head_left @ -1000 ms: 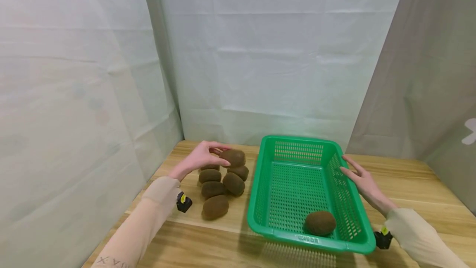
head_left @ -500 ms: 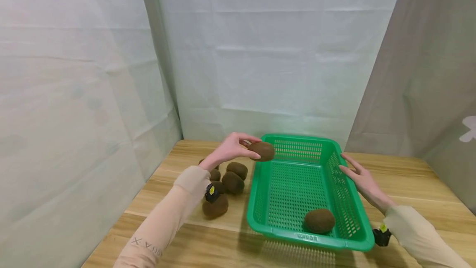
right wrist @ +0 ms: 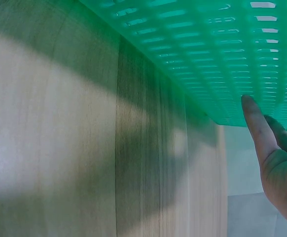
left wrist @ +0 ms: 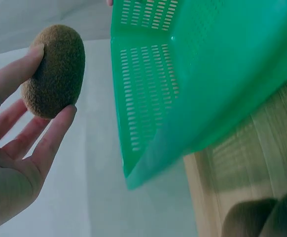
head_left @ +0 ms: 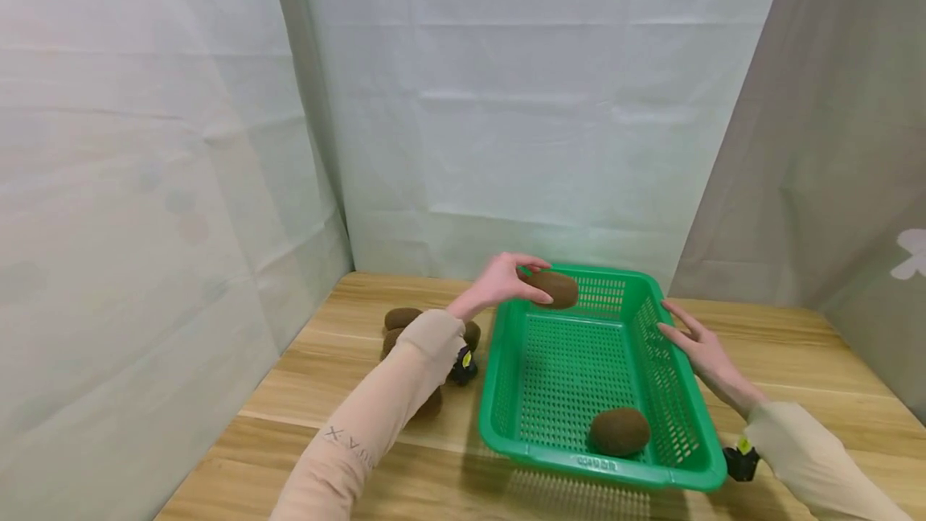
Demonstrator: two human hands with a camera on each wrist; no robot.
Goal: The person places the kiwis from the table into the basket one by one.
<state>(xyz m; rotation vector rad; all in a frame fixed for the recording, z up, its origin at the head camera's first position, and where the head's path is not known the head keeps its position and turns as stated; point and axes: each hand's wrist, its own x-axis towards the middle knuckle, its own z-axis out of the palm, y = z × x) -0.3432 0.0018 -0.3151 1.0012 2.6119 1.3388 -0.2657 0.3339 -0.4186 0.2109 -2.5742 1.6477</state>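
1 kiwi pinched in L hand, R hand straight-fingered at side of grn basket.

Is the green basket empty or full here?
Neither: one kiwi lies inside the green basket at its near end, most of the mesh floor bare. The left grip holds another kiwi, not yet released.
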